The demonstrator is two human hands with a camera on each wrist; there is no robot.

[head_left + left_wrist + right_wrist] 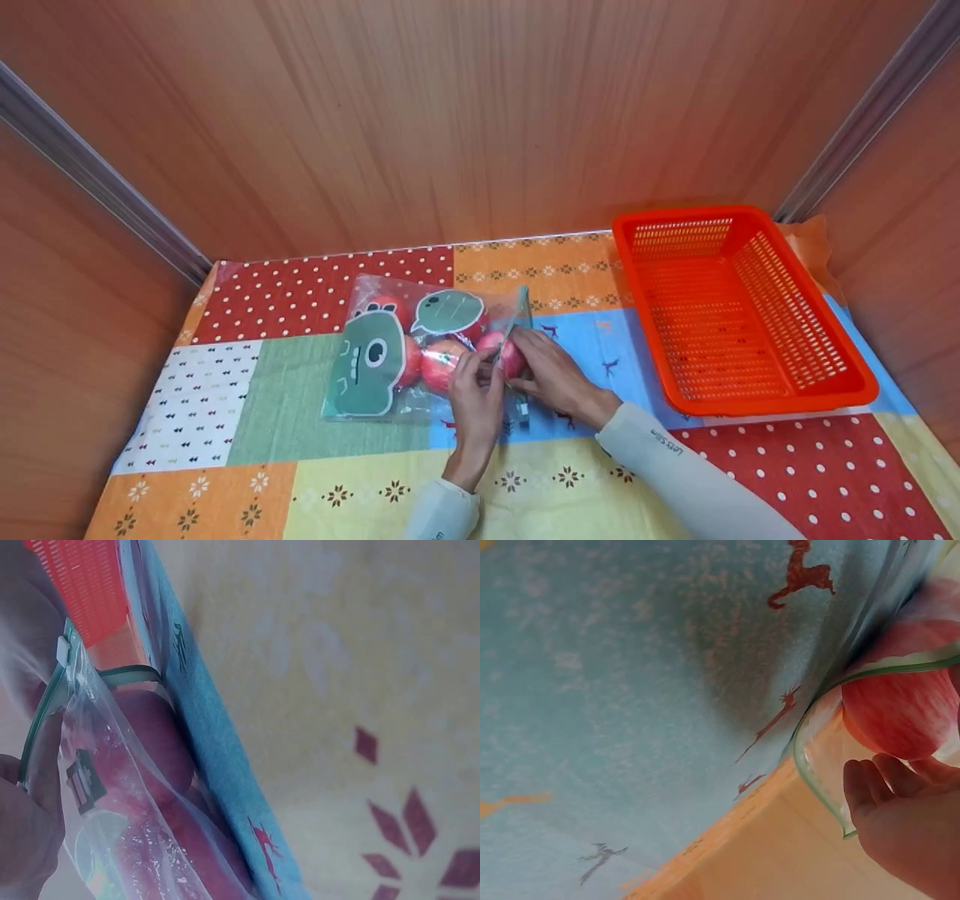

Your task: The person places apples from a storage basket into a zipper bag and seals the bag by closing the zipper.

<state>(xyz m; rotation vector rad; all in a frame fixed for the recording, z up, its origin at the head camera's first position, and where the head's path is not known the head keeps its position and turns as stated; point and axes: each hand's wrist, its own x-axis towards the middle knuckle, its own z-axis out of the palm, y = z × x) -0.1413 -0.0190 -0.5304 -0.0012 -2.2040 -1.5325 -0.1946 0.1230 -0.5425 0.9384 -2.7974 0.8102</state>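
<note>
The left hand (476,401) pinches the rim of a clear bag (431,341), probably to hold its mouth apart for the right hand (559,375), which touches a red fruit (491,343) there; whether it grips, I cannot tell. The bag lies on the table (540,495) beneath both hands, long axis sideways, mouth toward the right hand, closed end left of the left.

Clear bag (161,862) at left, mouth parted, green zip (34,736) round it, white slider (63,651) near top. Round red fruit (154,731) inside, just within mouth. Small dark label (85,781) on film. Left hand (30,840) grips zip edge, lower left; right hand (26,630) above, blurred, beside slider. Red basket (82,585) beyond. Cloth (315,765): blue strip, pale patch with maroon flower.
</note>
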